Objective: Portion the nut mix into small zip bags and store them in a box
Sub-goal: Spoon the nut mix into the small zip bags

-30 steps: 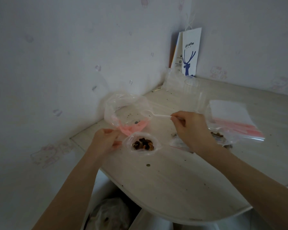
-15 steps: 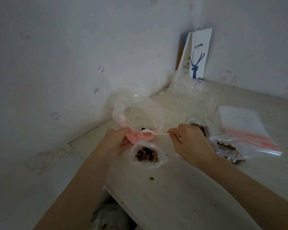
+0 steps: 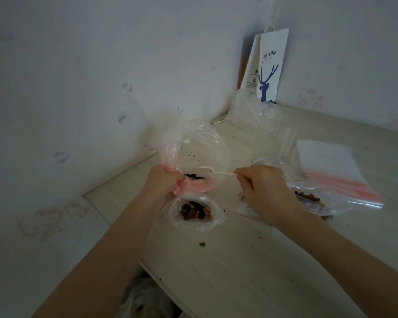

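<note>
Nearest on the pale wooden surface [image 3: 239,271] lies one loose seed [image 3: 202,244]. Just behind it a small clear zip bag [image 3: 200,226] stands open, with dark and orange nut mix [image 3: 194,212] in its bottom. The left hand [image 3: 163,182] is just behind this bag. Its curled fingers grip the pink rim of a large clear plastic bag [image 3: 193,145], and some dark nuts show at the mouth of that bag. The right hand [image 3: 264,191] pinches the handle end of a thin white plastic spoon [image 3: 216,172], whose bowl is over the mouth of the large bag. To the right, a filled zip bag [image 3: 313,199] lies partly behind the right hand, beside a stack of flat empty zip bags with pink strips [image 3: 336,171]. Farther back is crumpled clear plastic [image 3: 257,120], and a white paper bag with a blue deer print [image 3: 270,70] stands in the corner against the wall.
</note>
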